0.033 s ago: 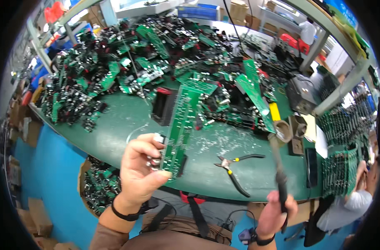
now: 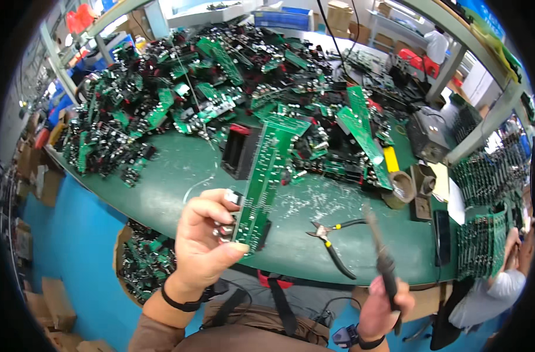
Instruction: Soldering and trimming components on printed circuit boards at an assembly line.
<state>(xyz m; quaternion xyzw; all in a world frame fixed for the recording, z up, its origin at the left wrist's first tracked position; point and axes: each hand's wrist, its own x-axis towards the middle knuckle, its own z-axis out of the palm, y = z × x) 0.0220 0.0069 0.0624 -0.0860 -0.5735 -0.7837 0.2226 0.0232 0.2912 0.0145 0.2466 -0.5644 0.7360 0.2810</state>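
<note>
My left hand [image 2: 208,237] grips a long green circuit board [image 2: 260,182] by its lower end, thumb on the face and fingers behind. The board stands tilted above the table, its soldered side toward me, with dark components along its edges. My right hand [image 2: 385,308] is closed around the black handle of a soldering iron [image 2: 386,264]. The iron's tip points up and away, left of the holders, touching nothing that I can see. Between the hands, on the table, lie diagonal cutters [image 2: 332,243] with black and yellow handles, jaws toward the left.
A large heap of circuit boards [image 2: 179,88] covers the far side of the green table [image 2: 179,155]. At the right are a round holder [image 2: 399,190], a grey metal box [image 2: 427,135] and racked boards [image 2: 478,246]. Below stands a bin of boards [image 2: 147,258]. A co-worker's arm [image 2: 493,293] shows at right.
My right hand has brought the soldering iron a little to the left, its tip now left of the round holder. The left hand keeps its hold on the board; the view has shifted slightly.
</note>
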